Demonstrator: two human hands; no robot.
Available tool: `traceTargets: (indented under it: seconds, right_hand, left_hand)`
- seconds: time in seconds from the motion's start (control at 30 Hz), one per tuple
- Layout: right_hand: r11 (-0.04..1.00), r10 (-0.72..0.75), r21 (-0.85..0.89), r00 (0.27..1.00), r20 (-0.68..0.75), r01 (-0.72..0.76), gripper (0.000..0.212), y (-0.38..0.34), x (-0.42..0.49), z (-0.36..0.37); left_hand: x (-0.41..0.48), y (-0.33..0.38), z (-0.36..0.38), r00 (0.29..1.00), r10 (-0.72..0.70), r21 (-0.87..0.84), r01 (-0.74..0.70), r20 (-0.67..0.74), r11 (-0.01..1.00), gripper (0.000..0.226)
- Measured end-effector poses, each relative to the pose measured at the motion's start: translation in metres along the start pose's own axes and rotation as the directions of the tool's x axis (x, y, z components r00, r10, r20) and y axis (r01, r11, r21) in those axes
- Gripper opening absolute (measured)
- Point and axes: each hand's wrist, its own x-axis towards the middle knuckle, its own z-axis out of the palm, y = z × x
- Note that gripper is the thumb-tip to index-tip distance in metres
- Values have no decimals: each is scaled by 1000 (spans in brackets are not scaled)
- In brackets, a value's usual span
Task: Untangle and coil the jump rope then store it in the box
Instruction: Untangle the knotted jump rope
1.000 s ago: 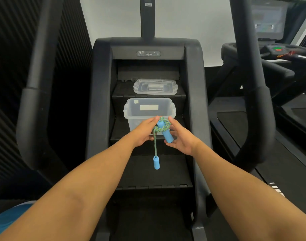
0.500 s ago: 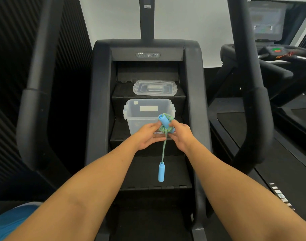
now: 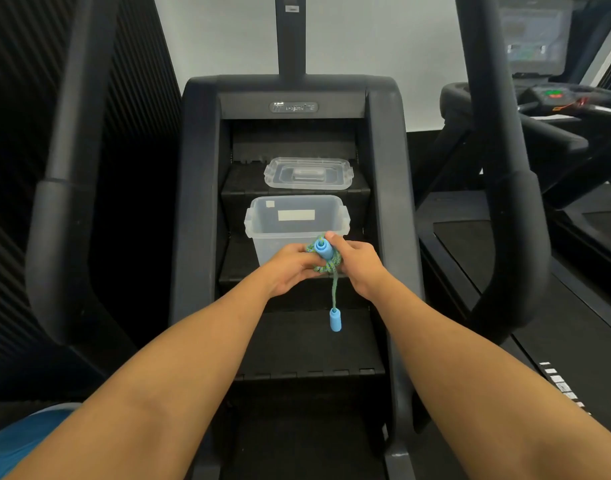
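Observation:
A green-and-blue jump rope (image 3: 326, 265) is bunched in a tight coil around one blue handle (image 3: 323, 247), just in front of the clear plastic box (image 3: 262, 223). My left hand (image 3: 290, 268) grips the coil from the left. My right hand (image 3: 356, 263) holds it from the right, thumb against the handle's end. A short length of rope hangs straight down from the coil to the second blue handle (image 3: 335, 319), which dangles free above a lower step. The box stands open on a step of the black stair machine.
The box's clear lid (image 3: 309, 173) lies on the step above the box. Black handrails (image 3: 512, 202) of the stair machine rise on both sides. A treadmill (image 3: 574, 109) stands at the right. Black steps (image 3: 311, 344) lie below my hands.
Both hands have closed tighter around the coil and the held handle has tipped up to point at me. The hanging handle swung slightly right and down.

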Motion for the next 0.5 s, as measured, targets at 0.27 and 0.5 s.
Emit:
traceTargets:
  seconds: [0.27,0.5]
  right_hand:
    - [967,-129,-222,992,5,127,39,9,3,11]
    - [999,-32,13,996,83,31,30,16,1,1]
  left_hand:
    - [1,3,-16,998,-67,8,67,7,998,38]
    - [-3,6,-19,993,-114,-21,114,-36,993,31]
